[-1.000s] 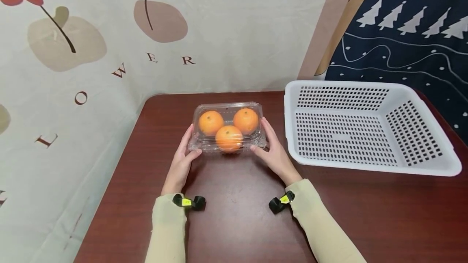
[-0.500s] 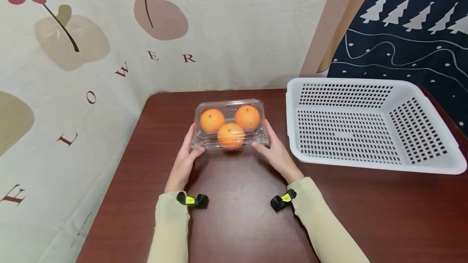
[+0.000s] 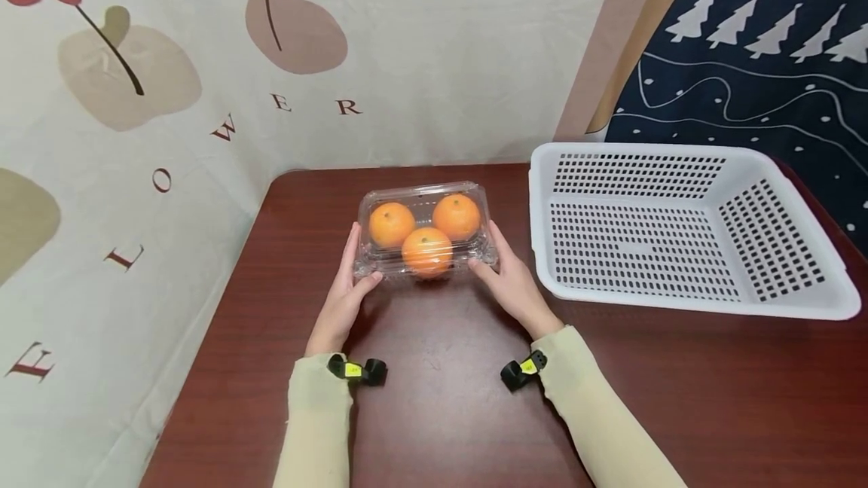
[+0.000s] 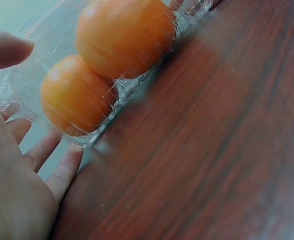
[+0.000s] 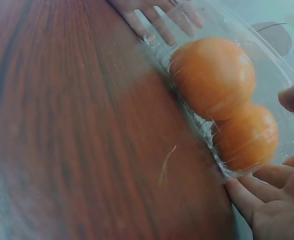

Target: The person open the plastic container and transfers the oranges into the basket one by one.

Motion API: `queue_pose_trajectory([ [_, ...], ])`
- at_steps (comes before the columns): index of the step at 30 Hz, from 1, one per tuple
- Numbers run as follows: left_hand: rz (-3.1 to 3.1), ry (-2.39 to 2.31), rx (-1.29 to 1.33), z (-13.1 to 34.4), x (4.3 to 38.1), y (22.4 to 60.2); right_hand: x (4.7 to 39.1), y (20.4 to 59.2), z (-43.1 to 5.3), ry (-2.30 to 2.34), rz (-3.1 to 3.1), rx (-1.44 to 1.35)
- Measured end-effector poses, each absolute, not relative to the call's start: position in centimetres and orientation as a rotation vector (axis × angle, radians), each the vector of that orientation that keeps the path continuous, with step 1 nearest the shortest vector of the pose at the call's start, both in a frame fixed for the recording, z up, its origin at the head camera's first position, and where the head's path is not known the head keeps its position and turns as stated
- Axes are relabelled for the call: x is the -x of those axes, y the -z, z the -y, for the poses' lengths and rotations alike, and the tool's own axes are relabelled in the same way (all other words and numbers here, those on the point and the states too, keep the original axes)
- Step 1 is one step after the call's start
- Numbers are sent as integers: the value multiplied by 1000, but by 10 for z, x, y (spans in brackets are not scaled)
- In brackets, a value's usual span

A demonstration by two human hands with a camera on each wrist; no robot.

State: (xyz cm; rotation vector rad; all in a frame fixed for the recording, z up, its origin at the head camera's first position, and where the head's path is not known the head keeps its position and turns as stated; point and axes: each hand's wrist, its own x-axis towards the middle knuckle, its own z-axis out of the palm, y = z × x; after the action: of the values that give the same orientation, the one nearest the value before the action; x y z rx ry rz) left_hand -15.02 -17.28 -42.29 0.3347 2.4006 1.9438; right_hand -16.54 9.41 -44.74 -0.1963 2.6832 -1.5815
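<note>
While the left hand [image 3: 335,306] and the right hand [image 3: 513,288] hold a clear plastic box [image 3: 388,265] between them, the head view shows it toward the back of a dark red wooden bench [image 3: 434,420], with a white basket [image 3: 678,306] near it on the person's right. The hands are apart from each other, each gripping one end, fingers along the side and thumb at the near edge. If one end rose ahead of the other, the box would probably tip and its oranges [image 3: 427,252] roll to the low side; squeezing too hard could buckle the thin plastic and spring it open, and whether it is latched cannot be told. There are three oranges inside, two behind and one in front between them. The basket stands with its perforated walls and floor in sight. From the left wrist, two oranges show through the ribbed plastic, fingers at the lower edge and thumb above; a slip seems possible, since the plastic looks smooth. From the right wrist, a mirrored hold appears, with the left hand's fingers at the far end; whether the box touches the bench is unclear.
</note>
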Motion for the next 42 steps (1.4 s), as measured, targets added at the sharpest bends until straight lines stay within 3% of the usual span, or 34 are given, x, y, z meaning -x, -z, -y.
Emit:
queue_pose_trajectory([
  [42, -2450, -1936, -262, 170, 154, 425, 164, 440, -83, 1417, -2839, 67],
])
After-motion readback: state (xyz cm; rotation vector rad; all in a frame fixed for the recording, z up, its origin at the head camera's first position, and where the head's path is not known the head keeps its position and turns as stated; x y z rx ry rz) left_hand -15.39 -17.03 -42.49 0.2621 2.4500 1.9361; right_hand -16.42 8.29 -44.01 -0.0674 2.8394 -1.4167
